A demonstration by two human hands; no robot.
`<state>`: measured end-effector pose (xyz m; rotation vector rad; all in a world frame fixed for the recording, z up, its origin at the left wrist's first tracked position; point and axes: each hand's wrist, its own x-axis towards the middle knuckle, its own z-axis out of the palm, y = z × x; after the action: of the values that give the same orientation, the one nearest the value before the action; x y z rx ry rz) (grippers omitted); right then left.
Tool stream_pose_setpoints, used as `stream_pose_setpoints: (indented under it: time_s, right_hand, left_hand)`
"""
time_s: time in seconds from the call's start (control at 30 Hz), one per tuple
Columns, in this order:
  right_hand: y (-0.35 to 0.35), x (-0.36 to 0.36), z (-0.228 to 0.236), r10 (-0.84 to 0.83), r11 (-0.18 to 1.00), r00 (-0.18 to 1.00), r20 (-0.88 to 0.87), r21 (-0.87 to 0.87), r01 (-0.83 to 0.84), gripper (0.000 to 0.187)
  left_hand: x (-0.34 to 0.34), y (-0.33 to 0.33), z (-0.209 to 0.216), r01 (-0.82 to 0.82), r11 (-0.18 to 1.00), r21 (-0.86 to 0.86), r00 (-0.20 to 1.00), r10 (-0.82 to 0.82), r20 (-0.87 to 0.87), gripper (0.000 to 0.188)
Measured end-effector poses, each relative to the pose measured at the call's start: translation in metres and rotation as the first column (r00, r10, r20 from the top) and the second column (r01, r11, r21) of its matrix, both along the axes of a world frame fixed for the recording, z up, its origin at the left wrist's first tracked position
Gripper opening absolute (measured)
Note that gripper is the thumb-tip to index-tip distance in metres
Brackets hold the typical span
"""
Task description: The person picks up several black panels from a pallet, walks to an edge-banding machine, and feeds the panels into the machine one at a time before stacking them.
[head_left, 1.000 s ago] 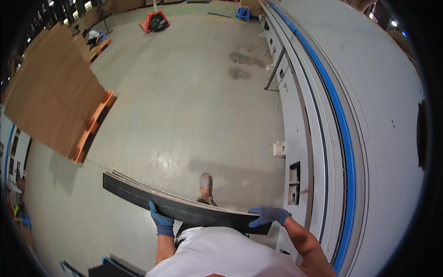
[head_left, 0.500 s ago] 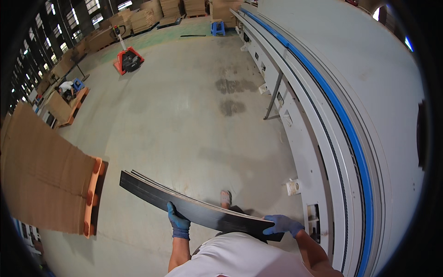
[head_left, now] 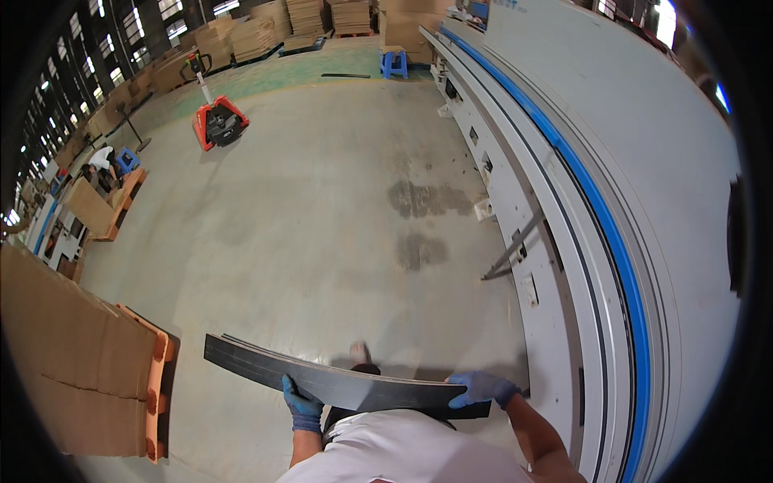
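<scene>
Above floor (head_left: 274,233), left hand (head_left: 301,405), right hand (head_left: 481,387) still gripping black boards (head_left: 366,393); dark stains (head_left: 417,200) now lower in view

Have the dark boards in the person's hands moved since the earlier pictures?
Yes: the dark boards have moved forward, nearer to the floor stains.

A stack of long, narrow boards (head_left: 362,392) is held crosswise, its smooth black broad face showing and thin, paler edges layered along the far side. The left end angles forward, reaching well past the left hand (head_left: 303,405); the right end sticks out just beneath the right hand (head_left: 485,387).
</scene>
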<state>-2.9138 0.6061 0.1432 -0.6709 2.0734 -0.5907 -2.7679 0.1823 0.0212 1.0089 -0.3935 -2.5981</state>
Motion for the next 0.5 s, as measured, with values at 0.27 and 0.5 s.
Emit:
stream_pose_setpoints:
  time_s: [0.27, 0.5]
  right_hand:
    - [-0.055, -0.198, -0.013, -0.092, 0.993, 0.992, -0.087, -0.076, 0.085, 0.071]
    - [-0.075, -0.348, 0.009, -0.274, 0.926, 0.939, 0.208, -0.208, 0.316, 0.066]
  left_hand:
    - [-0.234, -0.059, -0.001, 0.062, 0.997, -0.055, 0.996, -0.066, -0.067, 0.057]
    - [-0.462, -0.104, 0.038, 0.130, 0.986, -0.107, 0.985, -0.141, -0.098, 0.054]
